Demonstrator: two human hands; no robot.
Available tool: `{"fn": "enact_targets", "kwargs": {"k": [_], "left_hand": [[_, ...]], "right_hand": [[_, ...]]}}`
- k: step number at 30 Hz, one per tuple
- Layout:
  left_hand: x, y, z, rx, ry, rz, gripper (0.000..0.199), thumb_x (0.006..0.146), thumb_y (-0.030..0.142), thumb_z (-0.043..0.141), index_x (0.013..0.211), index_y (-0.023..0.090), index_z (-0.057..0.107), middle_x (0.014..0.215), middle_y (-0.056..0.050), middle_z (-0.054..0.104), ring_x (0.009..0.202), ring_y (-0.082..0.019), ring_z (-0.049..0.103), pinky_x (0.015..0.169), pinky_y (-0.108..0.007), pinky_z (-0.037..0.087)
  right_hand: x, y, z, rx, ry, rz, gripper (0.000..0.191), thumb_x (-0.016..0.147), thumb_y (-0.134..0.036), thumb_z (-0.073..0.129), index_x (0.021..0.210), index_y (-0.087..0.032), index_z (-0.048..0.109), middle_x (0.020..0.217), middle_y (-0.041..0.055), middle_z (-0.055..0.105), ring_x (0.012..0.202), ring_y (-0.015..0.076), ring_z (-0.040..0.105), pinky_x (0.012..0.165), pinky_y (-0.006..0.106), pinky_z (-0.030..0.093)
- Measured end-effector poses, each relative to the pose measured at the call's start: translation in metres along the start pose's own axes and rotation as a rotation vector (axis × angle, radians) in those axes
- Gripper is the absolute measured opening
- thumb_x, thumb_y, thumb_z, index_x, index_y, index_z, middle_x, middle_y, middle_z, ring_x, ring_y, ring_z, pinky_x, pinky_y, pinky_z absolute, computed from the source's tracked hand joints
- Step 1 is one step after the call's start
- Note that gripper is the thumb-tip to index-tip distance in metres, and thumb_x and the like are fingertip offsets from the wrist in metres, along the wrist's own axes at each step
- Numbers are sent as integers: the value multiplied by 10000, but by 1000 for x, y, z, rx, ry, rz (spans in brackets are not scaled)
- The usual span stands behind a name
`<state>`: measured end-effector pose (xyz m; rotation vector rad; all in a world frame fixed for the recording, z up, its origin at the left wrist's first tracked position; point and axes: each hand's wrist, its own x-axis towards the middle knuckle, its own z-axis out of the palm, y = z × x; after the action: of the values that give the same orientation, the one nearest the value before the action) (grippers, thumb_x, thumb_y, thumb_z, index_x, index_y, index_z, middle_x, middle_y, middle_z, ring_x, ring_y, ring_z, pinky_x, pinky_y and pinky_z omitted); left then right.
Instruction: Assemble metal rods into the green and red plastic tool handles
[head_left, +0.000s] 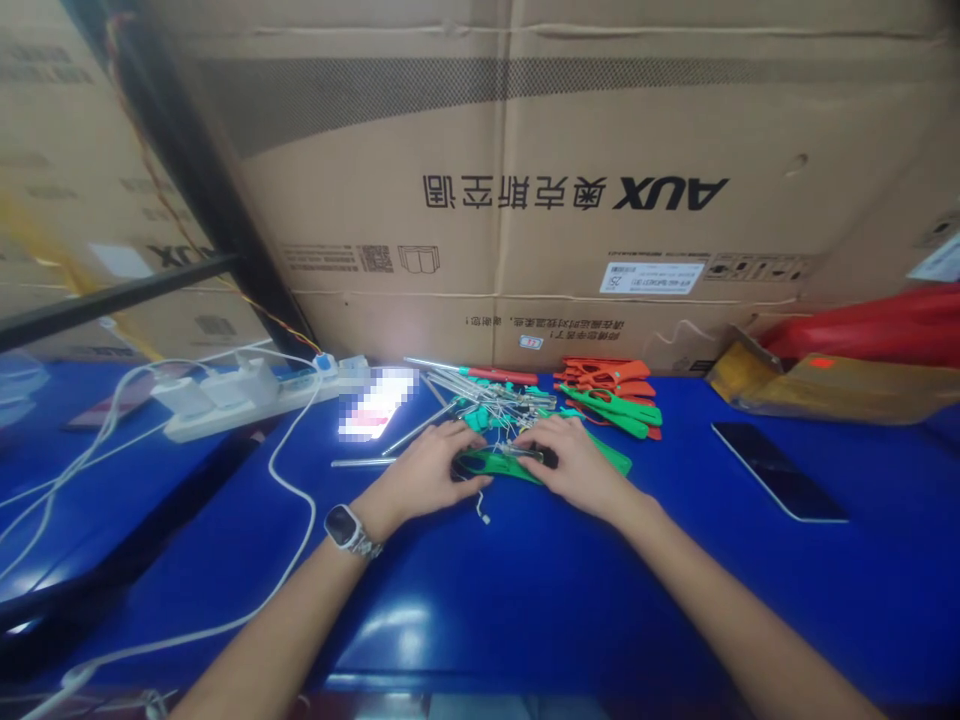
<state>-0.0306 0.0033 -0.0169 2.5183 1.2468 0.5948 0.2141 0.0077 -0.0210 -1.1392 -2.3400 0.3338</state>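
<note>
On the blue table, my left hand (431, 468), with a watch at its wrist, curls its fingers and thumb around the left end of a green plastic casing (495, 464). From the other side my right hand (574, 458) pinches a small wired part (516, 452) lying along the top of that casing. Thin white wires come out of it, and a small white connector (484, 518) dangles below. Right behind my hands is a pile of metal tubes (465, 385) with wires and teal pieces. Another green casing piece shows under my right hand.
Orange casings (604, 375) and green casings (611, 408) lie stacked at the back right. A dark phone (776, 470) rests at right, a lit phone (379, 405) at left. A white power strip (247, 400) trails cables. Large cardboard boxes (495, 240) stand behind.
</note>
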Motion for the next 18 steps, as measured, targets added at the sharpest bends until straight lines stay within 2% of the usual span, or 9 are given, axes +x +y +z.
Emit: {"fn": "enact_targets", "kwargs": {"k": [7,12,18], "left_hand": [[2,-2,1,-10,12,13,259,885,368,638,1079,196,639,1008,-64,650,960,-242,612,866,-402,504],[-2,-2,-4,-39,38,21,245,862,227,608,1105,194,618,1064,-70,643,998,-234,600,913,-400,493],[0,-3,-3,-44,-12,3,236,876,307,658,1089,205,647,1052,-59,663,1018,-244,604,917,-411,491]], "right_hand": [[0,-1,5,1,-2,-14,107,898,-238,670,1004,-229,668,963,14,694,970,203,597,870,381,339],[0,-1,6,16,-2,-9,121,895,-228,669,1015,-235,663,974,20,695,974,210,597,873,387,334],[0,-3,7,4,2,-16,116,890,-224,672,1005,-230,662,963,14,692,970,205,591,871,383,333]]}}
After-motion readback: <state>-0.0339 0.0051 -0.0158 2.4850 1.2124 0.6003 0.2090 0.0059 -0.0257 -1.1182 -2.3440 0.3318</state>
